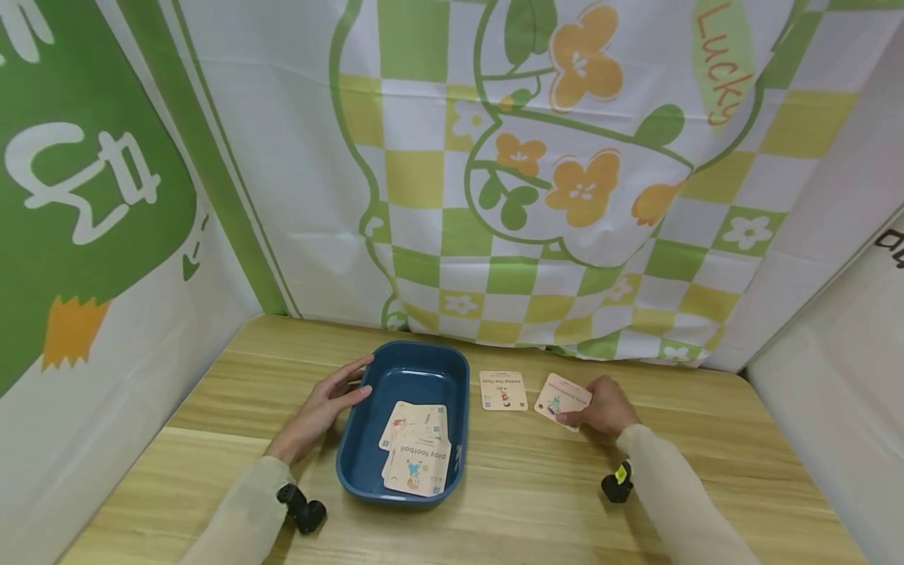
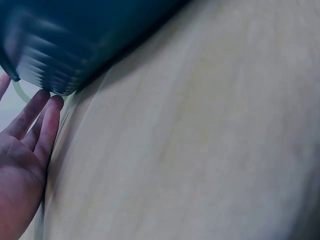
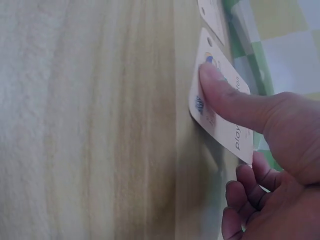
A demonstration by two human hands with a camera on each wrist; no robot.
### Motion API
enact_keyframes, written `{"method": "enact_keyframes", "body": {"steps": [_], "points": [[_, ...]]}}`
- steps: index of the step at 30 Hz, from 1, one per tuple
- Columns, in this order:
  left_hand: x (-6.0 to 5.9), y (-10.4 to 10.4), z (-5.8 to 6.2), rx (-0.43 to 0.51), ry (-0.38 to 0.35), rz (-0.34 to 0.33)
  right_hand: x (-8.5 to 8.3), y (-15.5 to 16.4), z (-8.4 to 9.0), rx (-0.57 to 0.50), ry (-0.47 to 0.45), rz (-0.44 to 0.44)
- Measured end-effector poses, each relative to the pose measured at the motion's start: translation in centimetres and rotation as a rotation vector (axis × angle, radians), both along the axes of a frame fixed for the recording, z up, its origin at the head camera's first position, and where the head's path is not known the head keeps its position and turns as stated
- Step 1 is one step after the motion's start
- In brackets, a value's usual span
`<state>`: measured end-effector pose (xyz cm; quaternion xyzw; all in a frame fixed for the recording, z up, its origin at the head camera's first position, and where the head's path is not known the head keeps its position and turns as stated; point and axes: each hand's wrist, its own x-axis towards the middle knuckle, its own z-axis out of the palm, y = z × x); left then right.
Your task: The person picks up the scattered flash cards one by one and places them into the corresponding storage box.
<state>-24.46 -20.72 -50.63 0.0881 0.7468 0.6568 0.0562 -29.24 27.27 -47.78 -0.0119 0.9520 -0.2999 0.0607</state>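
Observation:
A dark blue tray [image 1: 462, 377] sits mid-table with a few picture cards [image 1: 417, 451] lying in it; the top one reads "play football". My left hand [image 1: 346, 390] lies against the tray's left rim with fingers straight, holding nothing. In the left wrist view those fingers [image 2: 42, 117] reach toward the tray's corner [image 2: 60, 45]. To the right of the tray, my right hand [image 1: 582, 408] pinches a card [image 1: 559, 392], slightly lifted off the wood. The right wrist view shows the thumb [image 3: 225, 97] on top of this card [image 3: 225, 127] and fingers curled below. Another card [image 1: 503, 390] lies flat between tray and hand.
The wooden table [image 1: 537, 502] is closed in by a green, yellow and white patterned cloth [image 1: 537, 196] at the back and printed panels on both sides. Bare wood runs along the front edge. The second card's edge [image 3: 212, 15] shows beyond the held one.

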Motion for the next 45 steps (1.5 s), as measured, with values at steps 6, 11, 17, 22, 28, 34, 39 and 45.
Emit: {"method": "enact_keyframes", "body": {"steps": [6, 11, 17, 22, 28, 34, 39, 45], "points": [[0.1, -0.1, 0.0, -0.005, 0.001, -0.002, 0.7, 0.5, 0.7, -0.034, 0.017, 0.002], [0.1, 0.0, 0.0, -0.004, -0.013, 0.004, 1.5, 1.1, 1.3, -0.072, -0.015, 0.006], [0.0, 0.0, -0.1, -0.004, -0.017, 0.008, 2.3, 1.7, 1.9, -0.102, 0.003, 0.068], [0.2, 0.0, 0.0, -0.014, -0.010, 0.006, 3.1, 2.2, 2.3, -0.092, 0.001, 0.142], [0.2, 0.0, 0.1, -0.006, 0.003, 0.004, 4.2, 2.3, 3.2, -0.094, -0.024, 0.135], [0.3, 0.1, 0.1, 0.001, 0.004, 0.003, 5.2, 2.0, 3.8, -0.109, 0.029, 0.158], [0.2, 0.1, 0.2, 0.000, 0.004, 0.003, 5.9, 1.5, 4.2, -0.130, 0.081, 0.163], [0.1, 0.1, 0.0, -0.005, 0.003, -0.002, 6.8, 0.5, 4.8, -0.187, 0.129, 0.157]]}}
